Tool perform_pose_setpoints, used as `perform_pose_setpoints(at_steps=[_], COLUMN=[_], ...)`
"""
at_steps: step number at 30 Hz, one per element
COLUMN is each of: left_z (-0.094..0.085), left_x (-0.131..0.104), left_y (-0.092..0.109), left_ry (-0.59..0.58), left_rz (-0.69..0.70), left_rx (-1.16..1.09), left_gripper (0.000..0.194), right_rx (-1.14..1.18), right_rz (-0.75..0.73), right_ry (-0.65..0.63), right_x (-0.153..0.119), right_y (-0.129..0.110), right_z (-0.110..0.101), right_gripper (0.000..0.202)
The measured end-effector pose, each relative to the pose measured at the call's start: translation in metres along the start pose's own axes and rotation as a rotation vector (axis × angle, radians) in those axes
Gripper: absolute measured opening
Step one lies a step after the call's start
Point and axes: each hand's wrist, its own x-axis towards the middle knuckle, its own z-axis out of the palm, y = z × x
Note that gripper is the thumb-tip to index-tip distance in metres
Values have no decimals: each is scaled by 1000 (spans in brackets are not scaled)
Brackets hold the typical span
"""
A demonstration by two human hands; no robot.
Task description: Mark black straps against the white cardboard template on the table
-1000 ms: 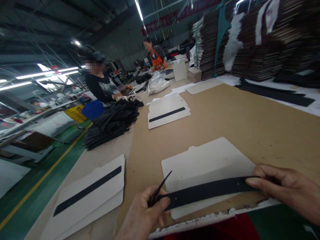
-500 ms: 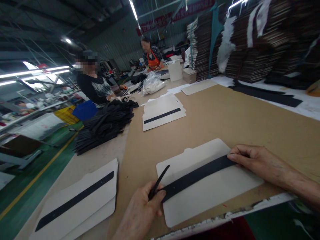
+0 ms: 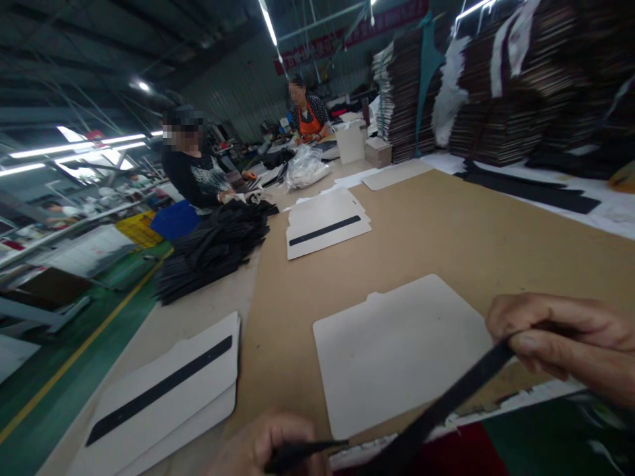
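Right hand (image 3: 565, 340) fingers pinching black strip (image 3: 446, 403) end; left hand (image 3: 265, 449) fingers gripping other end; white card (image 3: 397, 350) lying beyond fingertips.

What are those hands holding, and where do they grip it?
A black strip: the right hand pinches its far end, the left hand its near end.

Head view, forward-down over table (image 3: 446, 238)
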Motion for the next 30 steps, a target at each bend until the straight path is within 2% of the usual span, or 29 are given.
perform_pose_setpoints(at_steps=[3,6,9,11,15,18,20,22,25,30], left_z=[14,42,67,78,85,88,91,94,95,94], left_x=[-1,7,6,-1,-16,-21,-21,-21,-21,-17], left_y=[4,9,7,4,-1,-3,-5,-8,-12,-15], left_ry=[-155,-208,-224,-184,-161,-112,-54,3,72,162], left_rz=[135,221,144,112,120,154,198,229,232,219], left_rx=[-81,-150,-290,-366,-407,-347,-347,-361,-344,-330], left_gripper=[70,78,62,52,56,53,54,56,56,59], right_rx=[151,104,11,15,111,267,368,430,450,408], right_rz=[-133,-272,-396,-415,-346,-219,-122,-48,20,26], right_ry=[-235,-405,-496,-506,-477,-416,-416,-468,-503,-434], right_x=[-2,1,0,-5,-19,-30,-36,-40,-42,-37], right_y=[-23,-47,-61,-64,-65,-69,-71,-72,-72,-72], right_z=[16,41,63,73,88,100,108,114,121,126], right_gripper=[29,26,27,26,27,24,33,42,41,37])
